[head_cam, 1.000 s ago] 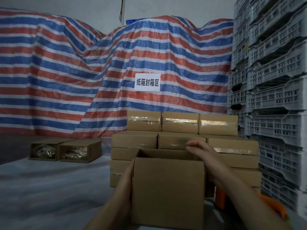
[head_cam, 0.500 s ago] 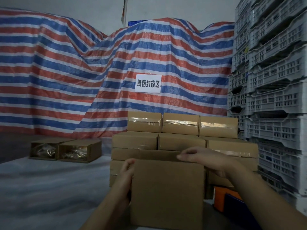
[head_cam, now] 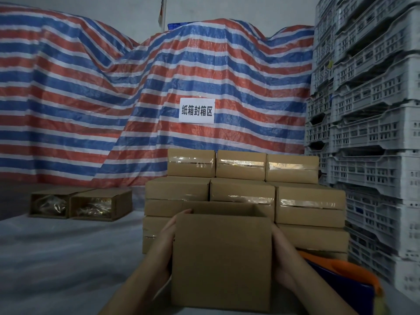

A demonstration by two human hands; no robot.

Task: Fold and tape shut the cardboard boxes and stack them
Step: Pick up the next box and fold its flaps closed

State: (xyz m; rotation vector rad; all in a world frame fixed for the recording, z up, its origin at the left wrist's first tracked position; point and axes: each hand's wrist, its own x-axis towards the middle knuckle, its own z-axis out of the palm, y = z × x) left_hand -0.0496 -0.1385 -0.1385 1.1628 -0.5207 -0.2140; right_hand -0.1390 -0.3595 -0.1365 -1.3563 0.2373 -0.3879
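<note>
Box sits upright right in front of the person, low centre, top open, near wall facing us, no flaps folded over that I can see. Left hand is flat against the left wall, fingertips up at the top left corner; right hand presses the right wall, palm on cardboard, fingers mostly hidden behind the box. So both are clamping it from the sides, not curled round anything that I can make out. Behind it the stack of taped boxes, a few tiers, clear tape glinting on the seams, just beside the crates on the right. Two open boxes lie on their sides on the floor sheet far left, well apart. Orange-and-blue thing near the right forearm, likely the tape dispenser, can't confirm. Striped tarp and a white sign at the back. Handling guess: plain corrugated, looks light; can't tell if anything is inside. Walls are stiff along the edges but bow in the middle if squeezed, so hold near the vertical corners or under the base, not mid-panel. Surface is matte, decent grip for dry palms. With the top open it will rack out of square easily; keep side pressure even while folding flaps. Corners crush if dropped on the stack, set it down flat.
</note>
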